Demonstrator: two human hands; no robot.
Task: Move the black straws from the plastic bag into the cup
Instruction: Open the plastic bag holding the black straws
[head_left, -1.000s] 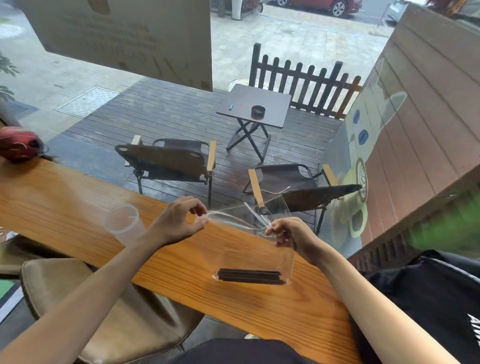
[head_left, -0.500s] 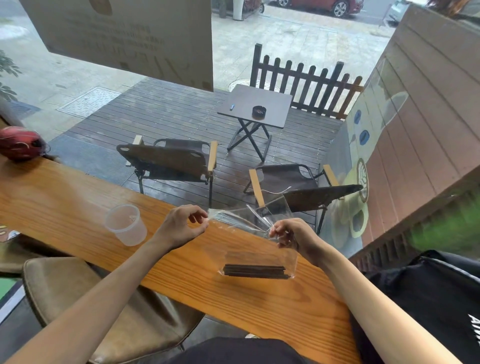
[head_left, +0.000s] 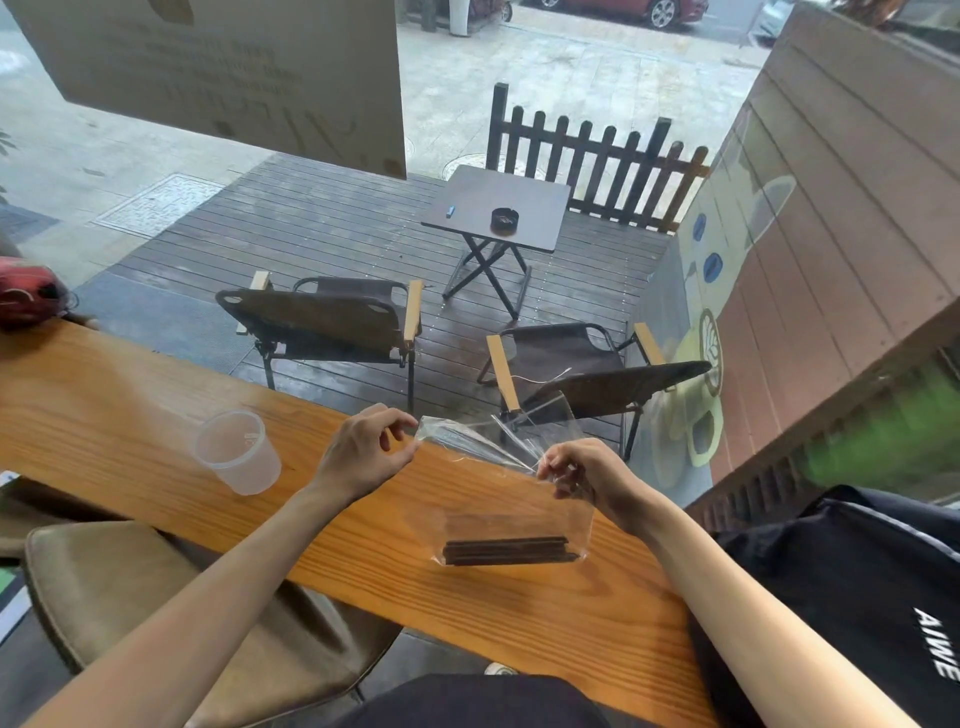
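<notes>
Both hands, left hand (head_left: 363, 452) and right hand (head_left: 582, 475), pinch the plastic bag (head_left: 511, 499) mouth; an uneven tug could spill the black straws (head_left: 509, 551) onto the bench (head_left: 130, 395).

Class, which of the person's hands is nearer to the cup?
Left. The left hand pinches the bag just right of the cup; the right hand pinches the bag's far side, farther away.

White letters "AIWE", cut off, stand on the black bag (head_left: 857, 597).
</notes>
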